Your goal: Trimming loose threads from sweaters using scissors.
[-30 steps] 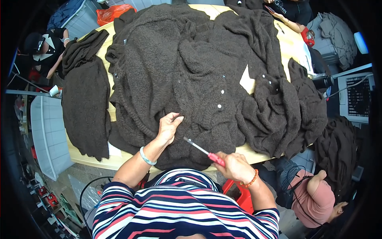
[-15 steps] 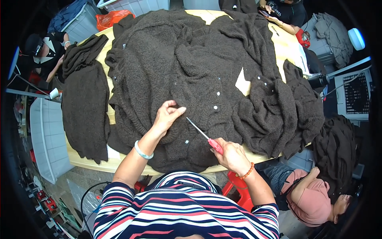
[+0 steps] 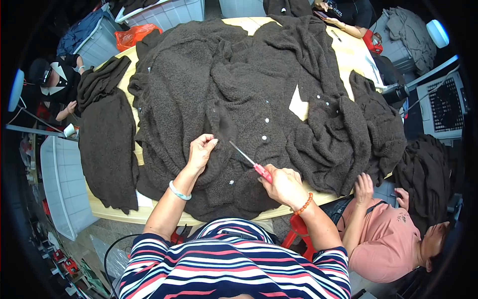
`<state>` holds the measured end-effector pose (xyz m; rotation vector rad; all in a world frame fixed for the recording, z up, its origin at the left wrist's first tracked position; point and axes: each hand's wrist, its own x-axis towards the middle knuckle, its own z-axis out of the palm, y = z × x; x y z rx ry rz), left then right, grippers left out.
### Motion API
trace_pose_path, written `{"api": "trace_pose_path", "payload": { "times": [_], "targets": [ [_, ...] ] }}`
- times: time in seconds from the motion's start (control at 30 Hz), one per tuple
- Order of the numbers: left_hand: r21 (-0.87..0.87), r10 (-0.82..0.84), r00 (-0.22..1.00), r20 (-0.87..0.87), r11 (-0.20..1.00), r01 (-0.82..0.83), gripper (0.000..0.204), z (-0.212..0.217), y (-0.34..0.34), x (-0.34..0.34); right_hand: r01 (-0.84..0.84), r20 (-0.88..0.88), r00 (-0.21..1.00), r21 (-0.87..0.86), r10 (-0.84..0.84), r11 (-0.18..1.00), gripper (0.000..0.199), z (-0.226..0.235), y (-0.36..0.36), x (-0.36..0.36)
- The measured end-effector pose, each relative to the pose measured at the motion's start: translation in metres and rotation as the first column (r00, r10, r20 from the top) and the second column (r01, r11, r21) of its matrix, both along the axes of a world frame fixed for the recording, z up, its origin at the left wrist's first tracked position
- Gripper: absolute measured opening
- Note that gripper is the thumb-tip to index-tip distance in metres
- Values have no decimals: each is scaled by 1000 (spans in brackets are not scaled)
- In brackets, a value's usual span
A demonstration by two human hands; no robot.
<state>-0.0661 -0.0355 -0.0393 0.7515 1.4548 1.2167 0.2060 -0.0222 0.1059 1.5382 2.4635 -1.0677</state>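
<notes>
Dark brown knitted cardigan (image 3: pixel 239 99) is lying spread over the table (image 3: pixel 348 55); our left hand (image 3: pixel 200 152) is pinching up a fold at its six o'clock edge, while our right hand (image 3: pixel 284 185) is clenching red-handled scissors (image 3: pixel 249 162), blades pointing to ten o'clock. We are judging this the trimming step; next calls for a careful snip.
</notes>
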Motion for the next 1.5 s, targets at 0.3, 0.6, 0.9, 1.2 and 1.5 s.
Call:
{"api": "trace_pose_path", "payload": {
  "times": [0.3, 0.6, 0.9, 1.2, 1.5],
  "targets": [
    [60, 188, 970, -153, 982, -181, 41, 30, 37, 8, -33, -137, 990, 46, 40, 998, 21, -5, -1, 5],
    [180, 208, 929, -306, 971, -158, 21, 10, 90, 6, 89, -190, 980, 164, -57, 982, 16, -7, 14, -8],
    [214, 122, 960, -250, 975, -68, 14, -4, 76, 3, 42, -132, 991, 240, -10, 970, 25, -14, 52, -32],
    [169, 44, 999, -6, 985, -42, 12, 1, 66, -3, -22, -50, 998, 145, 29, 989, 25, -11, 47, -29],
    [76, 109, 985, 130, 990, -120, 22, 3, 56, -19, -188, -58, 981, -74, 184, 979, 25, -7, 20, -19]
  ]
}}
